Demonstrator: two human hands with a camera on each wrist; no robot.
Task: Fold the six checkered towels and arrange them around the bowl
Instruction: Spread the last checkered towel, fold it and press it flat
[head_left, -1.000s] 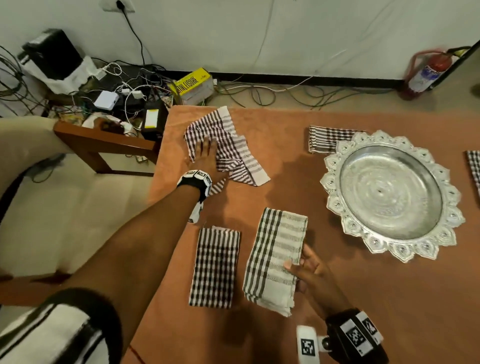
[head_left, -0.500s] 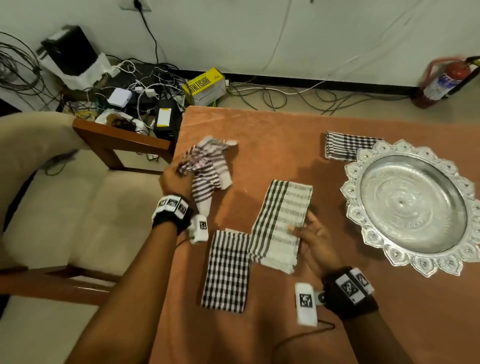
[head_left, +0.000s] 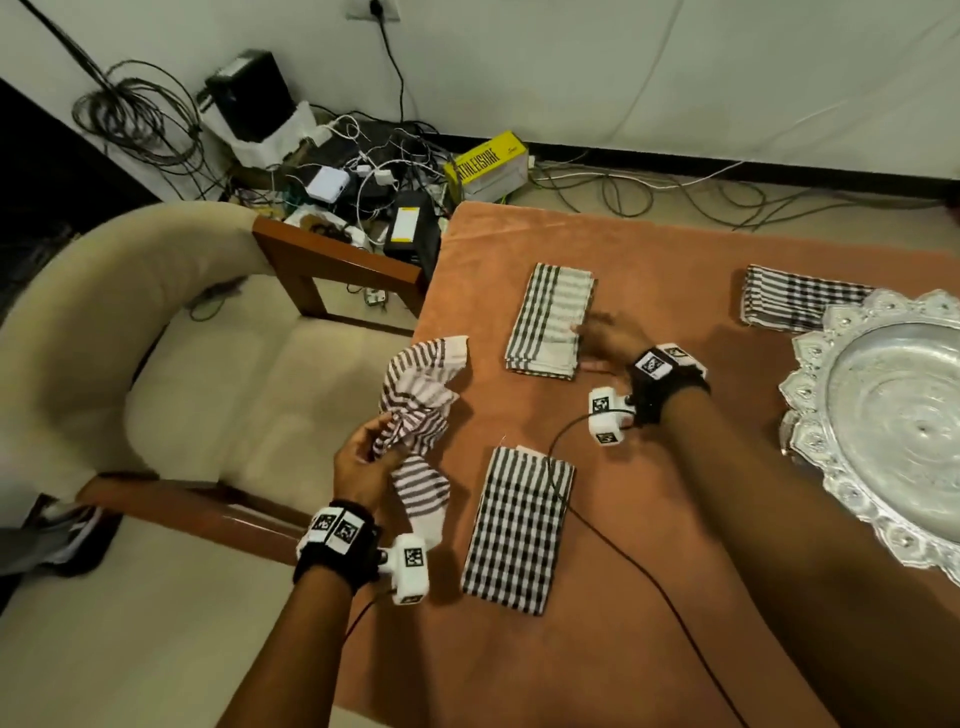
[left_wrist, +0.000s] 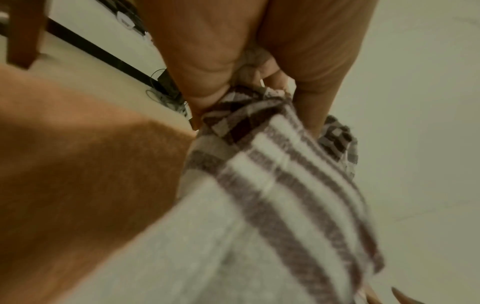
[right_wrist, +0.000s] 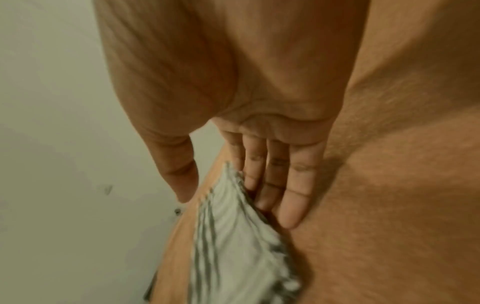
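My left hand (head_left: 366, 457) grips a crumpled checkered towel (head_left: 418, 415) in the air off the table's left edge; the left wrist view shows my fingers (left_wrist: 319, 92) bunched round the crumpled towel (left_wrist: 272, 174). My right hand (head_left: 602, 332) lies with straight fingers (right_wrist: 293, 185) against the right edge of a folded striped towel (head_left: 550, 317), seen close as the striped towel (right_wrist: 228, 236). A folded checkered towel (head_left: 517, 527) lies near the front. Another folded towel (head_left: 800, 304) sits beside the ornate silver bowl (head_left: 810, 415) at the right.
The table has an orange cloth (head_left: 623, 597). A beige armchair (head_left: 156, 364) with wooden arms stands against the table's left side. Cables, adapters and a yellow box (head_left: 488, 166) clutter the floor behind. A black wire (head_left: 623, 551) trails from my right wrist across the table.
My left hand lifted the unfolded towel off the table and pulled it back toward me. My right hand slid the folded striped towel away from the checkered one, farther up the table.
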